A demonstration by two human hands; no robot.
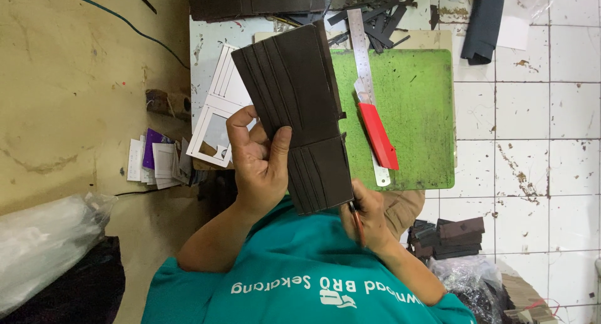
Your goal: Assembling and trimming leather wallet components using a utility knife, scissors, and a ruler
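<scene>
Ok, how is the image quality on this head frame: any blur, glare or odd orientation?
Head view: even, soft light with no hard shadows; the dark brown wallet panel in the left hand is sharp, stitch lines readable. The right hand is slightly soft at the wallet's lower edge. Mild sheen on the steel ruler and the white tiles. The scene looks rotated, the person's shirt filling the bottom.

clear plastic bag [44,249] lying well left of the green cutting mat [413,111]; small white and purple cards [153,161] stacked nearer it.
</scene>
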